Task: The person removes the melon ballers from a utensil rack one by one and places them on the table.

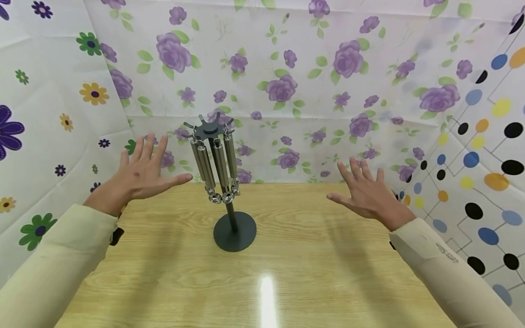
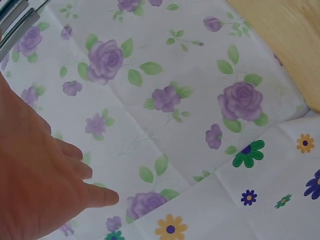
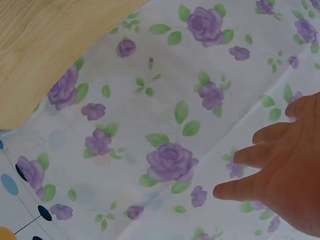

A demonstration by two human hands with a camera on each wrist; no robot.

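A dark metal stand (image 1: 234,230) with a round base stands on the wooden table (image 1: 287,273), and several shiny steel utensils (image 1: 213,168) hang by their handles from its rotating top. My left hand (image 1: 141,171) hovers to the left of the hanging utensils with fingers spread, holding nothing; its thumb points at them. My right hand (image 1: 365,191) hovers farther away on the right, fingers spread and empty. In the left wrist view, the left hand (image 2: 35,185) shows against floral cloth. The right wrist view shows the right hand (image 3: 285,170) the same way.
Floral cloth (image 1: 287,82) covers the back wall, a flower-print sheet (image 1: 41,136) the left side, and a dotted sheet (image 1: 484,159) the right. A bright glare spot (image 1: 267,291) lies on the table near the front edge.
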